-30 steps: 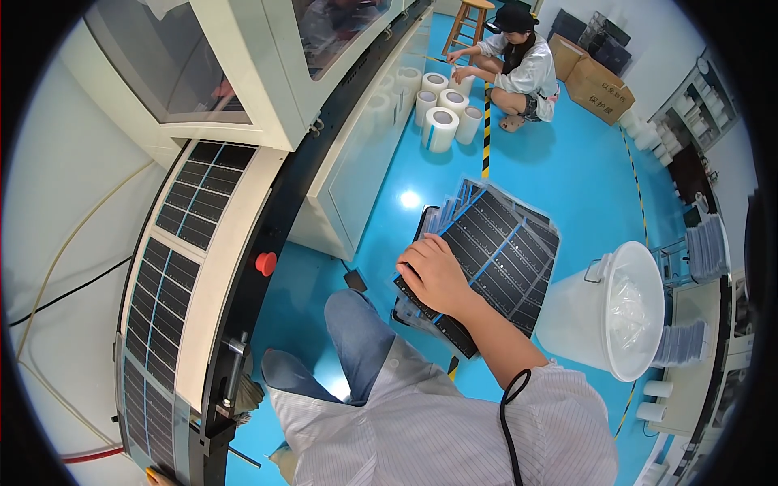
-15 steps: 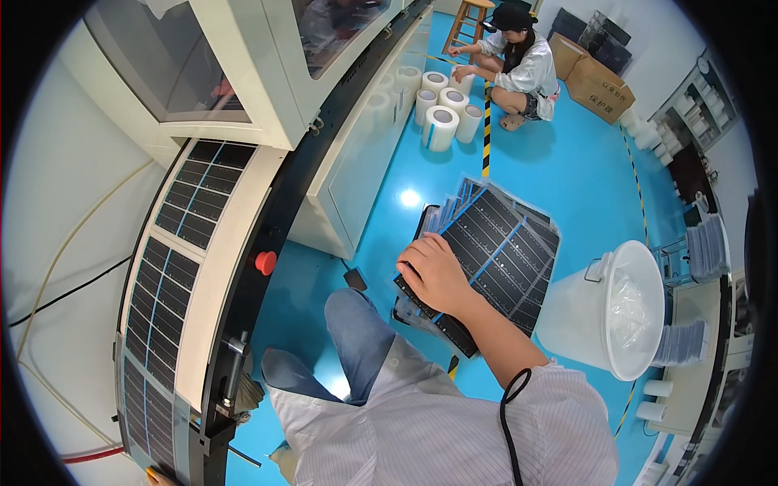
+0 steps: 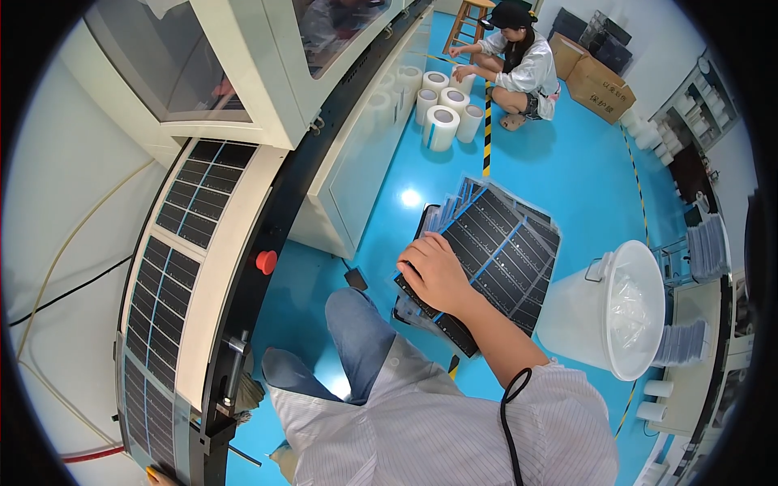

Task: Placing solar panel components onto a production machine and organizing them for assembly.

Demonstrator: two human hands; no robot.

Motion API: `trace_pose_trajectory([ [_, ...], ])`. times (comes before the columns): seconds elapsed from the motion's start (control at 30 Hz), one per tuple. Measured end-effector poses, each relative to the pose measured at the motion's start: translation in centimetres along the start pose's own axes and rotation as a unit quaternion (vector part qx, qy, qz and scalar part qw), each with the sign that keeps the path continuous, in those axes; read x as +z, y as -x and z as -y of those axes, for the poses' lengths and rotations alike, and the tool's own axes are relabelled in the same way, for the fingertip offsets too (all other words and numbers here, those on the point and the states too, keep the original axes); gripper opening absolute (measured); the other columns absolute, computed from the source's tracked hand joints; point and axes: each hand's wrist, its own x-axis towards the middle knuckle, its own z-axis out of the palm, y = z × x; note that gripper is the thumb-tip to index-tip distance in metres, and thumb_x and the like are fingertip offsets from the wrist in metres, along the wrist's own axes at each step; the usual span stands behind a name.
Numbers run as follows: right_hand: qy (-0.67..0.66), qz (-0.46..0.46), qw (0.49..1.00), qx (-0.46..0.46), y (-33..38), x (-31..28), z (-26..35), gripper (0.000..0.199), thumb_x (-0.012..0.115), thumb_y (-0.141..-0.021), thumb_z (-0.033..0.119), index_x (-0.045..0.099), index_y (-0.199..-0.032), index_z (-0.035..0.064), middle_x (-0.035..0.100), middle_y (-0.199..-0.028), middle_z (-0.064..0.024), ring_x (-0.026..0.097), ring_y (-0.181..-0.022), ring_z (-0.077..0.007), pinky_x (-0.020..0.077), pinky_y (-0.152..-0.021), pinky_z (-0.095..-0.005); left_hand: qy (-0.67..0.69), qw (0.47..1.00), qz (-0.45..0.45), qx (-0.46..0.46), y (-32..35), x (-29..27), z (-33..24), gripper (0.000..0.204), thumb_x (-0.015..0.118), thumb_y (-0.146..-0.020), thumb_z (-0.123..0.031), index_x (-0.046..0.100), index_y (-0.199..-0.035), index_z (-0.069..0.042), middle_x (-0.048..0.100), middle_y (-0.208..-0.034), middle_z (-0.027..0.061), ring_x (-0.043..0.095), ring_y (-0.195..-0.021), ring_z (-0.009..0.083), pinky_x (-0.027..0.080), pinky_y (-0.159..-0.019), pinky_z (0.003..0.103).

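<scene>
My right hand (image 3: 435, 274) lies on the left part of a stack of black panelled sheets (image 3: 498, 259) with blue strips and clear film edges, its fingers lowered and lightly bent on top. The stack is fanned unevenly, and what supports it is hidden. At the bottom left, only a bit of my left hand (image 3: 162, 479) shows, with something yellow at a fingertip; the rest is cut off. It is close to the lower end of a strip of like black panels (image 3: 148, 405), which lies along the machine's pale bed under clear film.
The machine (image 3: 267, 97) has a windowed cover and a red button (image 3: 266, 262) on its black side rail. A white bucket (image 3: 567, 312) holding clear film stands right of the stack. Ahead, a person (image 3: 523, 73) crouches by several film rolls (image 3: 440, 128). A cardboard box (image 3: 598, 87) sits behind.
</scene>
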Motion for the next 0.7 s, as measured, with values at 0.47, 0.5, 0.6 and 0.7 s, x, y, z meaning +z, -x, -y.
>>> trace_pose_trajectory([
  [0.47,0.005,-0.001,1.000,-0.002,-0.03,-0.04,0.02,0.010,0.058,-0.088,0.015,0.061,-0.090,0.0056,0.058,-0.091,-0.0083,0.055,-0.094,-0.0261,0.0356,-0.101,-0.0443,-0.004,1.000,-0.009,0.011,0.29,-0.04,-0.15,0.049,0.045,-0.096,-0.043,0.061,-0.119,-0.003,0.063,-0.114,0.0200,0.060,-0.103,0.0371,0.046,-0.086,0.039],
  [0.5,0.005,0.001,1.000,-0.001,-0.05,-0.08,0.07,0.010,0.058,-0.087,0.015,0.061,-0.090,0.0056,0.058,-0.091,-0.0083,0.055,-0.094,-0.0261,0.0356,-0.101,-0.0444,0.000,1.000,-0.010,0.005,0.35,0.01,-0.17,0.049,0.045,-0.096,-0.043,0.061,-0.119,-0.003,0.063,-0.114,0.0199,0.060,-0.103,0.0370,0.047,-0.086,0.039],
  [0.6,0.005,0.001,1.000,-0.001,0.00,0.03,-0.03,0.010,0.058,-0.087,0.015,0.061,-0.090,0.0057,0.058,-0.091,-0.0083,0.055,-0.094,-0.0260,0.0355,-0.101,-0.0445,0.003,1.000,-0.003,0.007,0.20,-0.04,-0.24,0.050,0.045,-0.096,-0.043,0.061,-0.119,-0.002,0.063,-0.113,0.0198,0.060,-0.102,0.0364,0.047,-0.086,0.039],
  [0.7,0.002,0.005,1.000,0.003,0.03,0.07,-0.07,0.012,0.057,-0.088,0.017,0.062,-0.090,0.0063,0.058,-0.091,-0.0088,0.055,-0.096,-0.0275,0.0343,-0.102,-0.0441,0.012,1.000,0.004,0.009,0.13,-0.05,-0.22,0.050,0.045,-0.096,-0.043,0.061,-0.119,-0.002,0.064,-0.113,0.0196,0.060,-0.102,0.0362,0.047,-0.086,0.039],
])
